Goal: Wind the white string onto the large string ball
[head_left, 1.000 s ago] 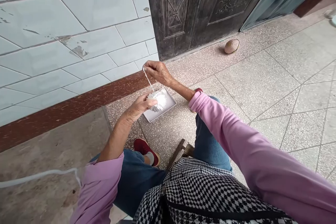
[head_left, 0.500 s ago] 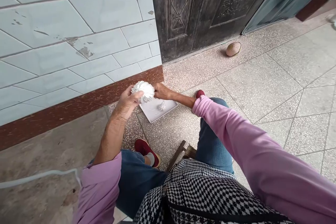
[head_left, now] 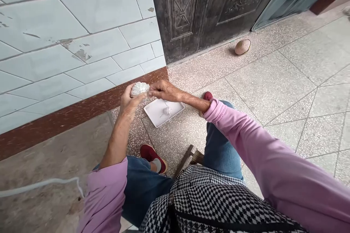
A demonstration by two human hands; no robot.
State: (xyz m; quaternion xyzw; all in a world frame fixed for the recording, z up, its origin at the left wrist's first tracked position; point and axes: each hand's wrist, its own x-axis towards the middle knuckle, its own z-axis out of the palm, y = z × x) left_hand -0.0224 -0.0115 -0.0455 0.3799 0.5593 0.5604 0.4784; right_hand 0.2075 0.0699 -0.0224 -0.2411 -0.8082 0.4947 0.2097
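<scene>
My left hand (head_left: 129, 101) grips a white fluffy ball of string (head_left: 139, 88), raised above the floor. My right hand (head_left: 164, 91) is beside it with fingertips pinched at the ball's right edge, on the string coming off it. Below both hands a white square tray (head_left: 157, 114) lies on the floor with a small white tangle of thread (head_left: 166, 110) in it. Both arms wear pink sleeves.
I sit with jeans and red shoes (head_left: 152, 154) over a speckled floor. A tiled wall with a red skirting (head_left: 68, 116) is at left, a dark metal door (head_left: 207, 3) ahead, a small round ball (head_left: 242, 47) by it. A white cord (head_left: 38, 185) lies at lower left.
A second ago my right hand pulled a strand upward from the ball over the tray. Since then it came down to the ball, and my left hand lifted the ball up and left.
</scene>
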